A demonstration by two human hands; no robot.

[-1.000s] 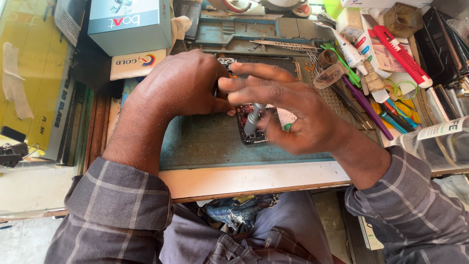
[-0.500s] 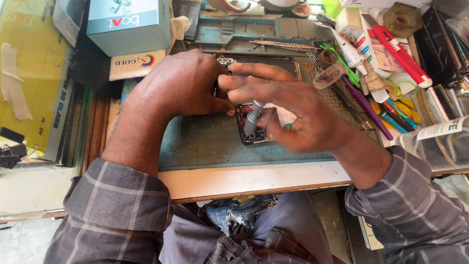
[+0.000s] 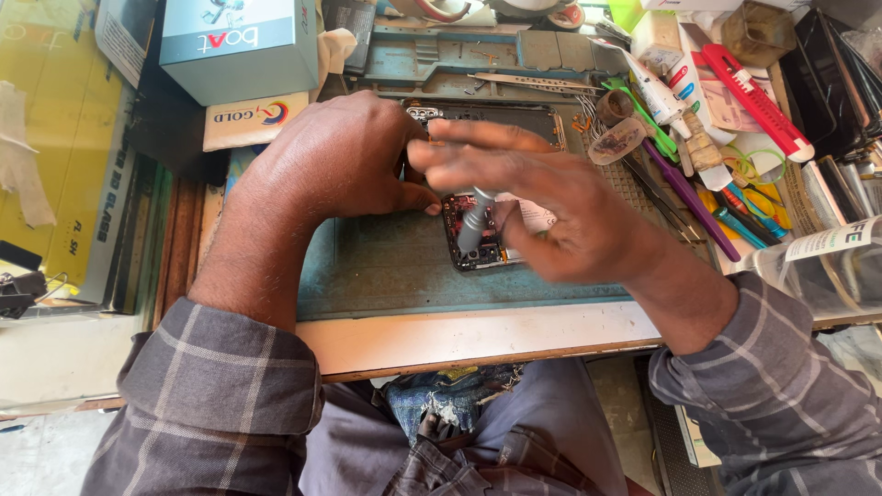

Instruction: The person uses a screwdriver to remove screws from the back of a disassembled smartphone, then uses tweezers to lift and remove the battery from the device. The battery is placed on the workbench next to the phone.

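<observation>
At frame centre, the right hand (image 3: 560, 216) gripped a slim grey metal screwdriver (image 3: 472, 220), tip on an opened phone's dark circuit board (image 3: 473, 248) lying on a worn teal mat (image 3: 386, 266). The left hand (image 3: 335, 161), curled, steadied the phone's upper edge.

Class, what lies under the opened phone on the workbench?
The opened phone lies on a blue-green mat. The left hand and right hand, holding a grey screwdriver, cover most of it.
</observation>
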